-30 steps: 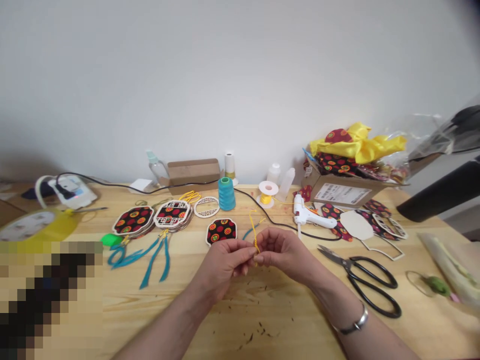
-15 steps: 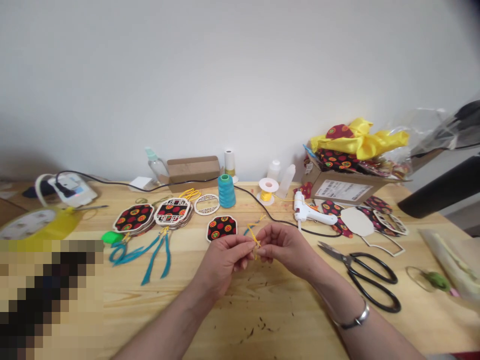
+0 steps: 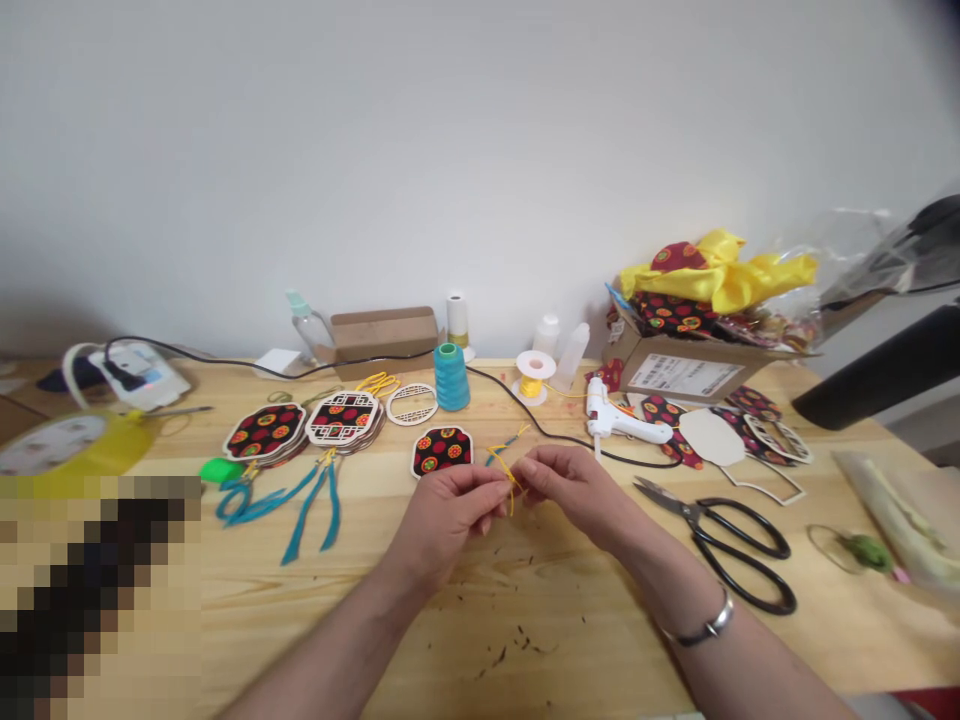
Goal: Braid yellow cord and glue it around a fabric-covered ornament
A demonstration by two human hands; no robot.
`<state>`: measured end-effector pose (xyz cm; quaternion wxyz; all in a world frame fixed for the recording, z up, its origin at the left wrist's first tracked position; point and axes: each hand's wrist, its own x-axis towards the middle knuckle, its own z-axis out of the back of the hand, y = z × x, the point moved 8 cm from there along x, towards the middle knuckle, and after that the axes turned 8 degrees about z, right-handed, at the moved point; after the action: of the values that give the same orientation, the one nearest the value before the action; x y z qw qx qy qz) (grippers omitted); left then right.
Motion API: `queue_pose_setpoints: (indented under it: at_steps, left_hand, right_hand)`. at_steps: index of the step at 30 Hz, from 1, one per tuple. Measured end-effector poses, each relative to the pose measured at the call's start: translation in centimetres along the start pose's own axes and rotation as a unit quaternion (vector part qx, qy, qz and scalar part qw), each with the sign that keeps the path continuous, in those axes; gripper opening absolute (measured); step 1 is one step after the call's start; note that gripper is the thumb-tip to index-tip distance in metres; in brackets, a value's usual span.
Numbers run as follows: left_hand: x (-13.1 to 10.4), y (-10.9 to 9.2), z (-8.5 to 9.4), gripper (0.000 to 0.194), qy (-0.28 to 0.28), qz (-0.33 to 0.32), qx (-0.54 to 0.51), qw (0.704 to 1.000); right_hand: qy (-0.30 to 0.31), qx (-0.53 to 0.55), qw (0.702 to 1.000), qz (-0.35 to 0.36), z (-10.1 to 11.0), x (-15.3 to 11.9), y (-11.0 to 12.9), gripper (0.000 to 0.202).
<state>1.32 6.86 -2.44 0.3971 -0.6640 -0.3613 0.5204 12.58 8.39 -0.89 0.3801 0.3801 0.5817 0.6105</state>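
A thin yellow cord (image 3: 513,497) runs between my two hands over the middle of the table. My left hand (image 3: 459,505) pinches it between thumb and forefinger. From the other side my right hand (image 3: 559,485) has its fingertips closed on the cord too, close to the left fingertips. Exactly how the cord loops between the fingers is too small to make out. Just behind my left hand lies a patterned fabric-covered piece (image 3: 442,452). A teal tassel (image 3: 495,455) with a yellow tie lies behind the fingertips, partly hidden.
Black-handled scissors (image 3: 701,515) lie right of my right hand. Behind them are a white glue gun (image 3: 626,422) and its black cable. A teal thread cone (image 3: 451,378) and a yellow cord spool (image 3: 535,368) stand farther back. Finished ornaments (image 3: 341,418) with teal tassels are stacked left.
My right hand has turned slightly, and its fingers have shifted on the cord. The cord's yellow end now hangs below the fingertips. My left hand keeps its pinch.
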Motion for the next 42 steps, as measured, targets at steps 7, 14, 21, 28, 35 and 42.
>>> queue_pose_setpoints:
  at_steps: [7,14,21,28,35,42]
  left_hand:
    - [0.0,0.1,0.1,0.014,-0.008,-0.003,0.019,1.0]
    - [0.0,0.0,0.1,0.015,-0.007,-0.003,0.02,1.0]
    - [0.1,0.3,0.1,0.016,-0.001,0.002,0.008,1.0]
    - [0.0,0.0,0.1,0.018,0.006,-0.013,0.016,1.0]
    - [0.1,-0.2,0.4,0.016,-0.012,-0.007,0.009,1.0]
    - [0.0,-0.3,0.9,0.017,-0.049,-0.018,0.013,0.999]
  right_hand:
    - [0.013,0.081,0.996,-0.022,-0.7,-0.1,-0.4,0.029]
    - [0.012,0.095,0.995,-0.034,-0.9,-0.1,-0.6,0.037]
    - [0.007,0.092,0.995,-0.029,-0.5,-0.1,-0.4,0.035]
    - [0.015,0.072,0.997,-0.034,-0.2,-0.1,-0.4,0.021]
    - [-0.03,-0.035,0.998,-0.034,1.3,0.0,-0.2,0.014]
    - [-0.085,-0.232,0.961,0.125,0.5,-1.0,3.1,0.011]
